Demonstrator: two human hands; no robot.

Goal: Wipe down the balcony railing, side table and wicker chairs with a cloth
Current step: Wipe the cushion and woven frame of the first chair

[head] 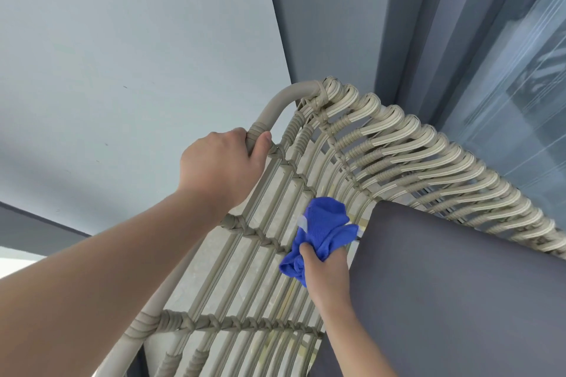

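So this is mid-wipe on one of the wicker chairs (306,193), working the inside of the woven side panel near the back corner. The left hand (219,162) is wrapped around the chair's frame tube (275,107), thumb over the top, steadying the whole thing. The right hand (324,266) has the blue cloth (321,229) bunched up and pinched between thumb and curled fingers, pushed into the strands right next to the edge of the grey seat cushion (444,285).

What I'd worry about from here:

- The cloth is balled up rather than flat, so it probably only touches the tops of the strands. Dust in the gaps and around the wrapped knots likely gets skipped.
- There's a white tag (302,221) sticking out of the cloth. That or a loose fold could snag on a knot or between strands and tug the weave.
- The cushion sits tight against the panel, so the strip behind it is easy to miss unless it gets pushed aside.
- Dirt knocked loose could smear onto the grey fabric, since the cloth is right up against it.

Railing and side table aren't in view, so can't say anything about those.
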